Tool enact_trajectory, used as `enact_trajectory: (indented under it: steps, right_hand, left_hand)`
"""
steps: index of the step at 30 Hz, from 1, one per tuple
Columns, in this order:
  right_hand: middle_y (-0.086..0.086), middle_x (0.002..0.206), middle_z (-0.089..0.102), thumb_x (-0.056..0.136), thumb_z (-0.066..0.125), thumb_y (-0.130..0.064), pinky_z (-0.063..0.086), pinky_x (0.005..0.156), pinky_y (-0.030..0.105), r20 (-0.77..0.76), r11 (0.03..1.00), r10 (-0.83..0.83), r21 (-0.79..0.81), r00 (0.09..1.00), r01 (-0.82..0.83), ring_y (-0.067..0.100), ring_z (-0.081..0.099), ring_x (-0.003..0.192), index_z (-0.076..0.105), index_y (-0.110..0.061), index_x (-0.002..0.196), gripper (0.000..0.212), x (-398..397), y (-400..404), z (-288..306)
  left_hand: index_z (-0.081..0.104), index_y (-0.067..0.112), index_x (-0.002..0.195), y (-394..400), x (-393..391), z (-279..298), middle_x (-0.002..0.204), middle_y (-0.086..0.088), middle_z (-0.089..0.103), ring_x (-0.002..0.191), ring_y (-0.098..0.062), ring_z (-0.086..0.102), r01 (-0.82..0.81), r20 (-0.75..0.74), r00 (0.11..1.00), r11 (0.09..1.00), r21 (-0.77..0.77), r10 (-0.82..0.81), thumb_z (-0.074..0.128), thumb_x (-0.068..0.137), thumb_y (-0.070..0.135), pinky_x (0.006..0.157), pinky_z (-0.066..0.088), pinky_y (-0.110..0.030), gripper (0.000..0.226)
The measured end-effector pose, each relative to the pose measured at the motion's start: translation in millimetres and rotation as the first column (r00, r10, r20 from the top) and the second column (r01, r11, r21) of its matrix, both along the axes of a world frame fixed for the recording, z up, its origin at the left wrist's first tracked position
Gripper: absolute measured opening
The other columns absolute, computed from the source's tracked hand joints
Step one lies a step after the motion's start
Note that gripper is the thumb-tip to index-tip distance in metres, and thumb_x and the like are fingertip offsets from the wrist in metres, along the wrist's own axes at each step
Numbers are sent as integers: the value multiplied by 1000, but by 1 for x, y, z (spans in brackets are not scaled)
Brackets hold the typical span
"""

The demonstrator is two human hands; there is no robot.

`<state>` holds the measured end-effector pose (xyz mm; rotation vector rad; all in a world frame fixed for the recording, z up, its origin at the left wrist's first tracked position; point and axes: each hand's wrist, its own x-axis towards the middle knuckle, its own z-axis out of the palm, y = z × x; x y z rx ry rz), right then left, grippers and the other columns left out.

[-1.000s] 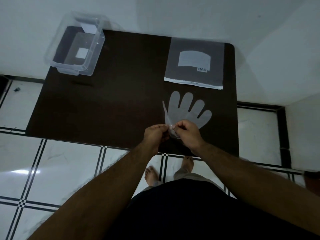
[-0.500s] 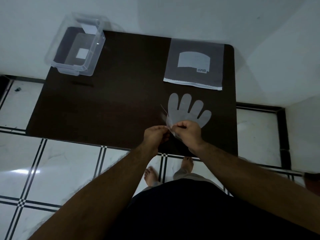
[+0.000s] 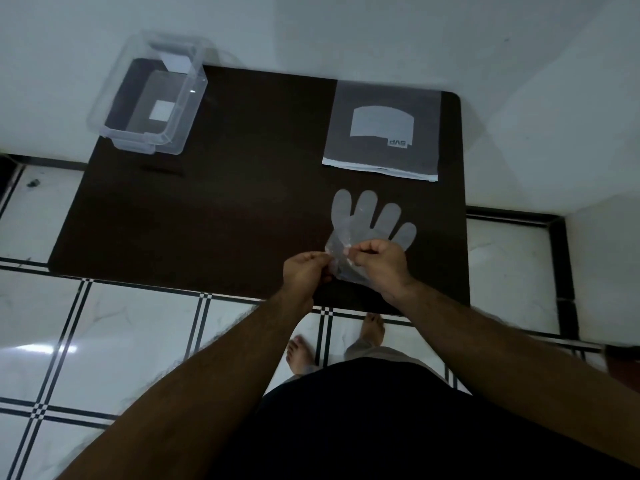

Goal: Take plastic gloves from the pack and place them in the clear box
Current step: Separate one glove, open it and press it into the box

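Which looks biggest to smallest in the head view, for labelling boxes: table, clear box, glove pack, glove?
1. table
2. clear box and glove pack: alike, unranked
3. glove, partly hidden by both hands

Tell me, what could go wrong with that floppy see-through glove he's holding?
1. Both hands, left hand and right hand, pinch the thin plastic glove at its cuff, so it might tear or slip.
2. The clear box stands at the table's far left corner, partly overhanging the edge; a nudge while dropping the glove in could tip it off.
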<state>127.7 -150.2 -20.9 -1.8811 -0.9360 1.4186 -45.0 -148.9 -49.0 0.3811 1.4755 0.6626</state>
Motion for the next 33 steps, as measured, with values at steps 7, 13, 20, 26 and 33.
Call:
enact_trajectory:
  steps: [7, 13, 20, 26, 33]
  right_hand:
    - [1, 107, 73, 97, 78, -21, 61, 81, 32, -15, 1000, 24, 0, 1000, -24, 15, 70, 101, 75, -14, 104, 10, 16, 9, 20]
    - [3, 107, 73, 95, 79, -19, 61, 81, 34, 27, 996, 67, 60, 997, -69, 19, 71, 101, 75, -14, 101, 8, 30, 20, 38]
    - [-1, 95, 72, 92, 78, -16, 57, 76, 28, 227, 977, 100, 159, 969, -139, 14, 69, 91, 75, -17, 93, 3, 50, 48, 70]
    - [-2, 96, 73, 93, 80, -21, 55, 76, 27, 365, 949, 96, 246, 926, -195, 13, 68, 93, 73, -16, 91, 9, 74, 76, 96]
    - [-3, 90, 71, 93, 77, -19, 56, 77, 28, 460, 916, 99, 303, 883, -261, 12, 67, 87, 71, -21, 85, 11, 87, 102, 127]
  left_hand:
    - [56, 14, 150, -6, -5, 16, 147, -4, 58, 131, -19, 57, 472, -716, 671, 856, 212, -193, 74, 99, 25, 110, 51, -38, 55]
    - [54, 17, 154, 0, 1, 24, 163, -11, 49, 154, -32, 40, 998, -979, 42, 46, 33, -202, 72, 98, 27, 129, 26, -50, 59]
    - [38, 23, 162, 24, 20, 19, 174, -13, 29, 163, -35, 21, 967, -920, -245, -15, -253, -305, 56, 103, 49, 133, 6, -58, 67]
    - [46, 23, 156, 30, 23, 32, 170, -11, 37, 162, -36, 24, 925, -913, -198, 240, -294, -356, 52, 104, 47, 129, 4, -68, 58]
    - [30, 21, 164, 41, 18, 37, 175, -7, 29, 163, -32, 20, 805, -946, 23, 568, -174, -322, 54, 103, 34, 130, 12, -65, 67]
